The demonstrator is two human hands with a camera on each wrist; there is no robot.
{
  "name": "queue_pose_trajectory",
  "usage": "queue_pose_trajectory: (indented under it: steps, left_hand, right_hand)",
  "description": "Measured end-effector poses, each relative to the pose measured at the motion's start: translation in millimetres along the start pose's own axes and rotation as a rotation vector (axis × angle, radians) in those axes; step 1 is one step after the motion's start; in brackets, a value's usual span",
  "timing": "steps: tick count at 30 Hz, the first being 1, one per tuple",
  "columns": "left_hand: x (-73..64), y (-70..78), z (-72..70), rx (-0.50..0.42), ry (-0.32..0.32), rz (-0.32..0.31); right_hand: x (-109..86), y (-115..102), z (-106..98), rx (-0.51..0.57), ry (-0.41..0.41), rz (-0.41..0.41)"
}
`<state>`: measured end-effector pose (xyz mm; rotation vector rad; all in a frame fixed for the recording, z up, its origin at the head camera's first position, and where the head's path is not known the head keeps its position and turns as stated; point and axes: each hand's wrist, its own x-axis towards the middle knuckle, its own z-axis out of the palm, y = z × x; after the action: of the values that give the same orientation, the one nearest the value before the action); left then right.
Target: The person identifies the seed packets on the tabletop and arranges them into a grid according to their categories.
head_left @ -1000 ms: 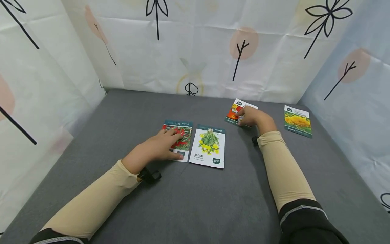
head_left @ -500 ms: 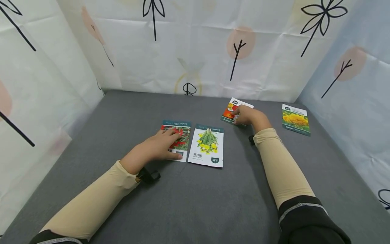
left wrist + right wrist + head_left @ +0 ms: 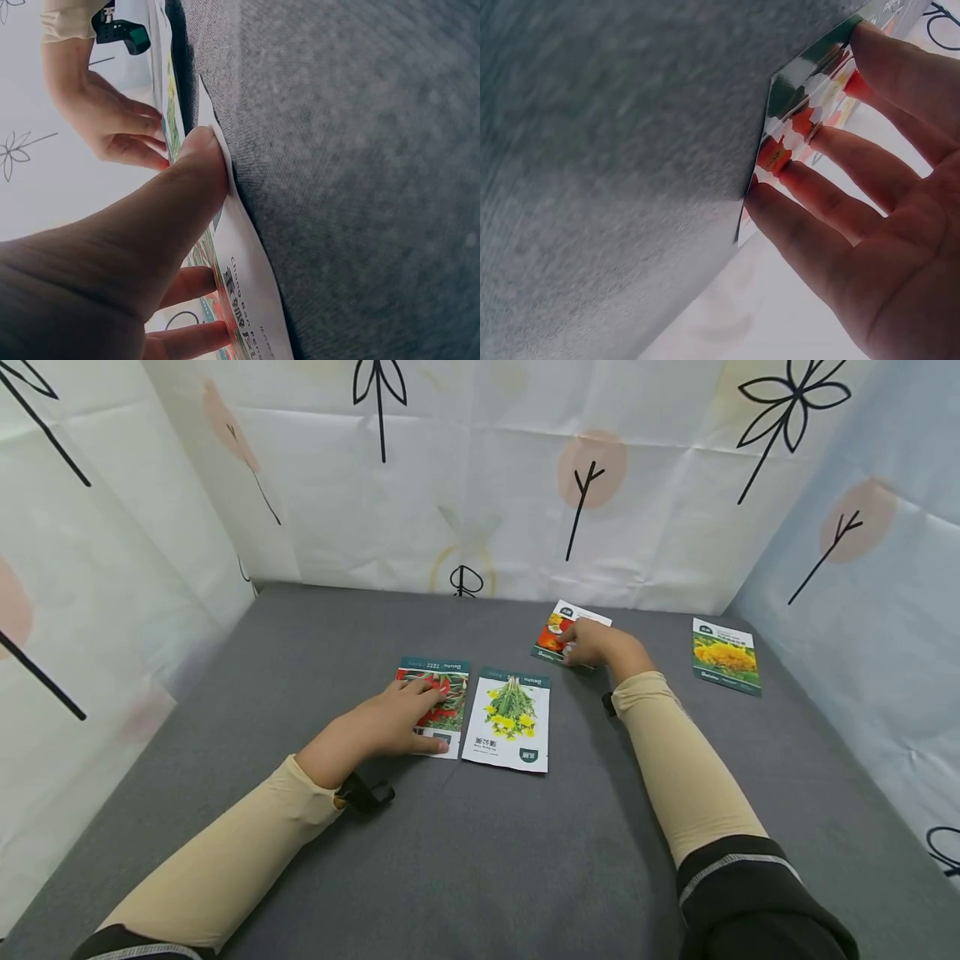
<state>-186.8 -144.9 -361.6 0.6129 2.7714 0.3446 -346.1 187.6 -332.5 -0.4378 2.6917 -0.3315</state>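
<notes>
Far right of centre, head view, your right hand (image 3: 600, 645) touches the orange-flower packet (image 3: 549, 638); nearer left, your left hand (image 3: 384, 720) lies spread on the red-pepper packet (image 3: 453, 718). Left wrist: thumb (image 3: 204, 154) on that packet's edge. Right wrist: fingertips (image 3: 759, 198) wide apart against the orange-flower packet.

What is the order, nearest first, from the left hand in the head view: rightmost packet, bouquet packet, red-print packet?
1. Red-print packet: under the left hand.
2. Bouquet packet: just right of it.
3. Rightmost packet: right of the right hand.
</notes>
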Motion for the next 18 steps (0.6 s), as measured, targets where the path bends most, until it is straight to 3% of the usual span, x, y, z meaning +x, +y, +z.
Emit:
queue_pose_trajectory:
  steps: [18]
  left_hand:
    - [0.6,-0.1,-1.6,-0.011,-0.006,-0.005]
  right_hand:
    - [12.3,-19.5,3.1,0.005,-0.015,-0.028]
